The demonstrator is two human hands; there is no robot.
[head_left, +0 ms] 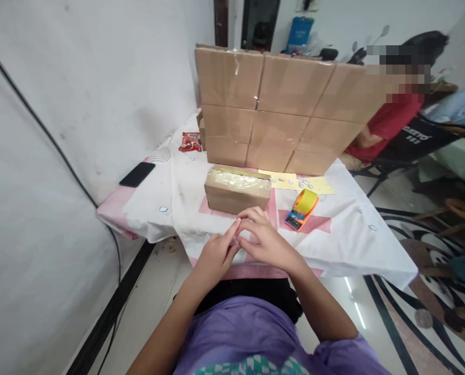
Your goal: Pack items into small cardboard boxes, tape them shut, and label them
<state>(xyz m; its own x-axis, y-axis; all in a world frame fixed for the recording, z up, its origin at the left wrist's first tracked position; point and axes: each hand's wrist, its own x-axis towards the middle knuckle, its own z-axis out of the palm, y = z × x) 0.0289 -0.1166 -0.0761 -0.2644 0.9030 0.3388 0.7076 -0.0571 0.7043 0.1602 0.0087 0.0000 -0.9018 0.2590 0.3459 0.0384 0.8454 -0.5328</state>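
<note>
here, the left hand [215,254] and right hand [266,240] meet at the fingertips near the taped box [237,198]; whether they pinch anything, i cannot tell.

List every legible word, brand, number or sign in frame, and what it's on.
"EETO" (probable; first letter unclear): black chair back, with three white strokes below.
Red packet: printed, too blurred to read.
Tape dispenser: label too small to read.
Blue container: faint white marks, unreadable.
Small box: none visible.
No numbers legible.
</note>
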